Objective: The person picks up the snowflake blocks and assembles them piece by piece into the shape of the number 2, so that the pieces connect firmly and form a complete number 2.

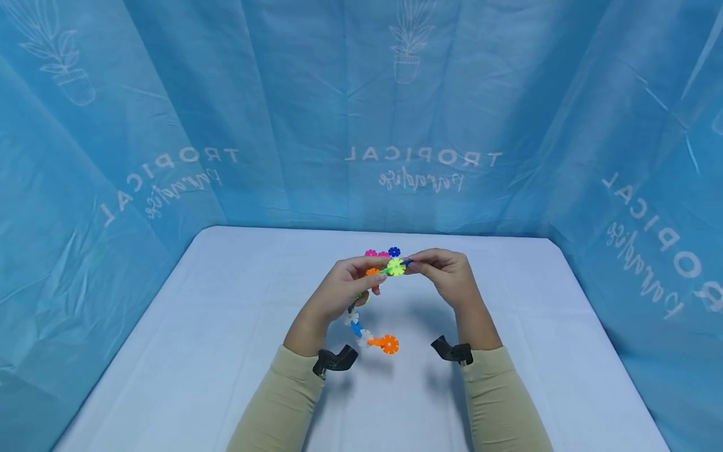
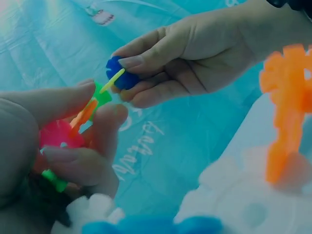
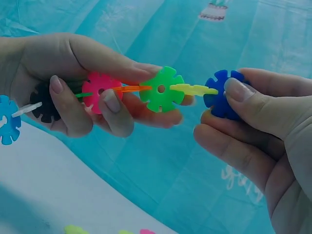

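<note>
Step in hand's prob. adding a disc: R hand [image 1: 449,276] pinches dark-blue snowflake disc [image 3: 223,108] against edge-on yellow snowflake disc [image 3: 192,89] of the chain [image 1: 356,328]; can't tell how deep slots mesh. L hand [image 1: 346,287] pinches green snowflake disc [image 3: 168,100] next to yellow, other fingers curled around pink snowflake disc [image 3: 96,80]. Chain's held above white table [image 1: 237,351], 1 end w/ orange snowflake disc [image 1: 392,339] below L hand. Next move prob. calls for aligning slots, pushing straight in, L hand bracing vs twist
</note>
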{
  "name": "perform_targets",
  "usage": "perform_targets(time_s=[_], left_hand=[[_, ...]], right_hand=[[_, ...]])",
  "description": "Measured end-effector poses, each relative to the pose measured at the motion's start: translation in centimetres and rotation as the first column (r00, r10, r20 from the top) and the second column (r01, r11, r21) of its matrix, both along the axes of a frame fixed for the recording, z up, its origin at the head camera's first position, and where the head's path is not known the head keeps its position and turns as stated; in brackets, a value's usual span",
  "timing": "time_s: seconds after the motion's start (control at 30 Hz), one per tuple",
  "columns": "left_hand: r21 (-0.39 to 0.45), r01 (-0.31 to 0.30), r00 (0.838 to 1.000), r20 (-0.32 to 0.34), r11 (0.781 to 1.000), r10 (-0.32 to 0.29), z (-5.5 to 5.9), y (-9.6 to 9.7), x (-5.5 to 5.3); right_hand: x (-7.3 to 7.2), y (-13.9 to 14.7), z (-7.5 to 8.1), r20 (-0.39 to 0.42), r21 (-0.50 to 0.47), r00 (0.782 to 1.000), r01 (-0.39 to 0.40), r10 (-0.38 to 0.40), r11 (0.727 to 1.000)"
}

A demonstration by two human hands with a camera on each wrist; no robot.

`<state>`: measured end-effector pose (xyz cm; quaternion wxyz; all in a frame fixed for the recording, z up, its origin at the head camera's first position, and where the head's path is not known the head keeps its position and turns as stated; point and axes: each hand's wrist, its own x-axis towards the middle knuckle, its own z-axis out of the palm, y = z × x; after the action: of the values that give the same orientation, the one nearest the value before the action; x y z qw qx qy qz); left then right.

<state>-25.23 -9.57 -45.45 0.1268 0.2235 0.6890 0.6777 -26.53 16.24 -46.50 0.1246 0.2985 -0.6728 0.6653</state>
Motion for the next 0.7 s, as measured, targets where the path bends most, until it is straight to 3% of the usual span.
perform_targets(time_s=[0.43,0.7], left_hand=[[-0.034,-0.064,0.998,-0.008,0.997,0.064,-0.05,0.41,0.26],[-0.038,-0.094,0.996,-0.016,0.995,0.093,0.10,0.65,0.30]], right_hand=[[-0.02,-0.22,-0.11,0.017,0.028,1.000,-0.015,0.014,1.000],[-0.17,-0.47,-0.26,0.003,0.021,1.000,0.022,-0.022,1.000]])
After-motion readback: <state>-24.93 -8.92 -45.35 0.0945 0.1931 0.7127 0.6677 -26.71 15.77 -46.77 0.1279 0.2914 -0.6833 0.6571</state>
